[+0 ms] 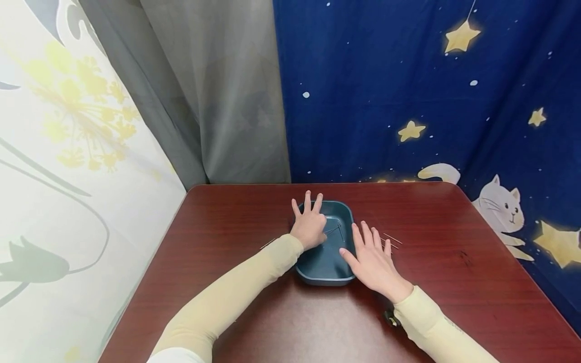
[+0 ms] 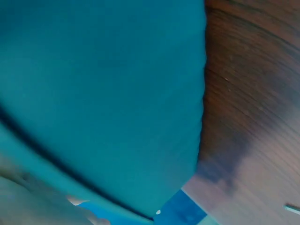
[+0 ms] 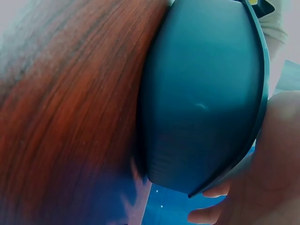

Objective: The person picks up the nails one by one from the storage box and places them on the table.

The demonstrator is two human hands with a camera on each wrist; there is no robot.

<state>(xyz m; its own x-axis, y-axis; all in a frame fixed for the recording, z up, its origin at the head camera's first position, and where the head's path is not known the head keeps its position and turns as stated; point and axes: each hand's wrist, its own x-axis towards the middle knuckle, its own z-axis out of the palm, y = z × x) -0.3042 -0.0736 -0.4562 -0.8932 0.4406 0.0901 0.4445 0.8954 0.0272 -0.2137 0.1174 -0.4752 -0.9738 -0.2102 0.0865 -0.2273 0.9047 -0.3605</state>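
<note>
A dark teal oblong tray point(image 1: 324, 280) stands on the table; its outer wall fills much of both wrist views. My left hand point(image 1: 309, 228) reaches over the tray's left side, three fingers spread, with index finger and thumb brought together inside it. A thin dark metal stick point(image 1: 333, 230) runs right from those fingertips, so they seem to pinch its end. Another thin stick point(image 1: 342, 235) meets it at an angle. At the right rim my right hand point(image 1: 374, 259) lies with fingers extended, the thumb reaching over the edge. In the right wrist view its fingers point(image 3: 208, 215) show behind the rim.
Several thin metal sticks point(image 1: 392, 238) lie on the table right of the tray, partly behind my right hand. One more thin stick point(image 1: 268, 244) lies to the left, near my left sleeve. The reddish-brown table point(image 1: 227, 217) ends at curtains point(image 1: 240, 101) behind.
</note>
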